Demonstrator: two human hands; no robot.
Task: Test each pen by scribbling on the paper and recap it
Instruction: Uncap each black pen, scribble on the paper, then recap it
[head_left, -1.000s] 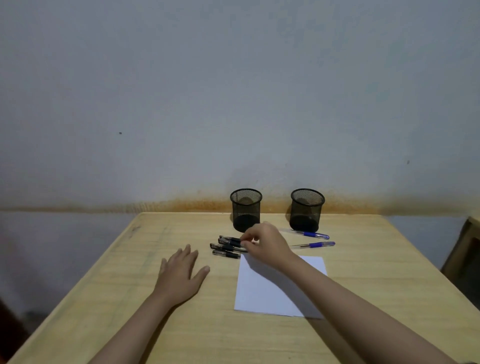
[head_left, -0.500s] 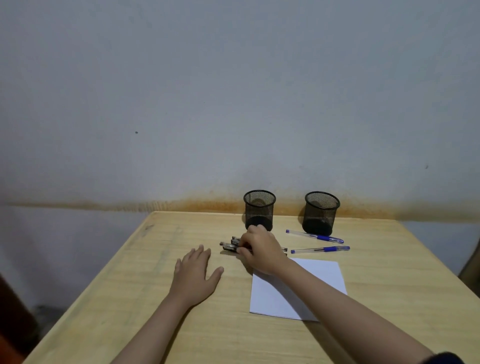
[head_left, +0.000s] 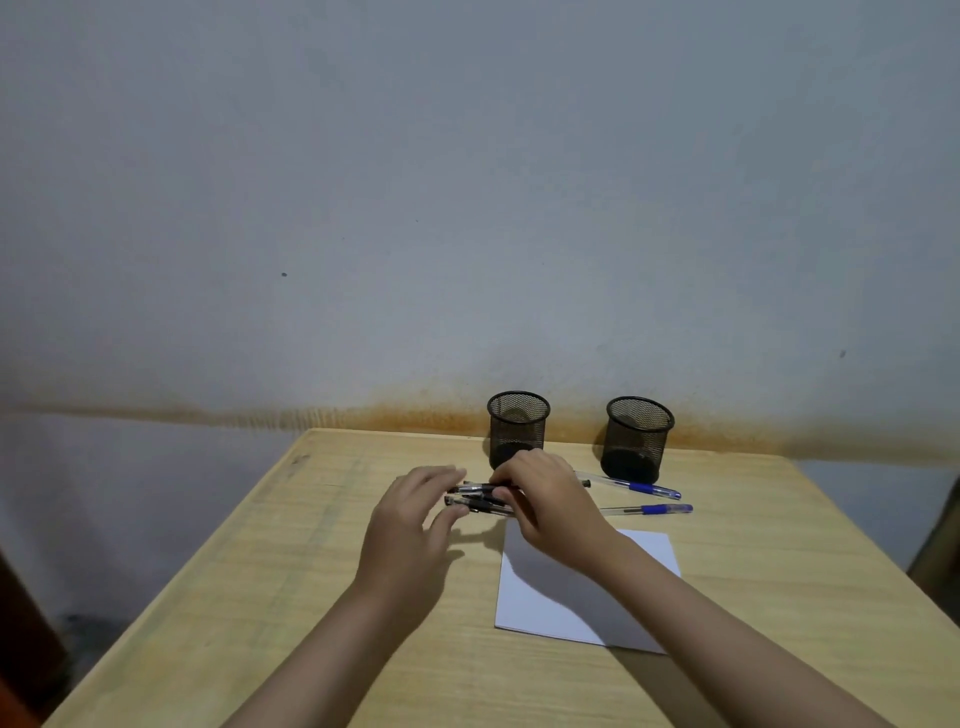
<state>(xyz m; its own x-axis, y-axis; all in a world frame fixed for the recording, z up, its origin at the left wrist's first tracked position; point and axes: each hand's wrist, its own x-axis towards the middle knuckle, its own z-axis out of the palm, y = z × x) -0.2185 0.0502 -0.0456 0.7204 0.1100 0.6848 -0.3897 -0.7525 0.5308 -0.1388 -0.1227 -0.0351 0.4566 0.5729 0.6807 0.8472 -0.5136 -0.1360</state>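
**Both hands close on the cluster of black pens, long axes running left to right**

Head view: the small cluster of black-capped pens with clear barrels (head_left: 478, 501) lies on the pale wooden table (head_left: 249, 571), just in front of the left black wire-mesh pen cup (head_left: 518, 428) and just beyond the far left corner of the white sheet of paper (head_left: 649, 553). Their long axes run roughly left to right across the person's front, so the two hands meet them from opposite ends. The right hand (head_left: 550, 506) covers the right end of the cluster, fingers curled down over the barrels; it seems to be pinching at least one pen, but which one is hidden under the knuckles. The left hand (head_left: 410, 525) comes in from the left with fingers loosely spread and thumb tip touching the near pen's end, a narrowing pinch not yet closed on anything I can make out. Both hands are about equally near; the left is placed at what looks like the cap end, so pulling a cap off probably comes next.

Two blue-capped clear pens (head_left: 636, 487) lie apart to the right, in front of the right black mesh cup (head_left: 638, 439), caps pointing right. The paper shows no scribbles where it is visible, so testing seems barely begun.
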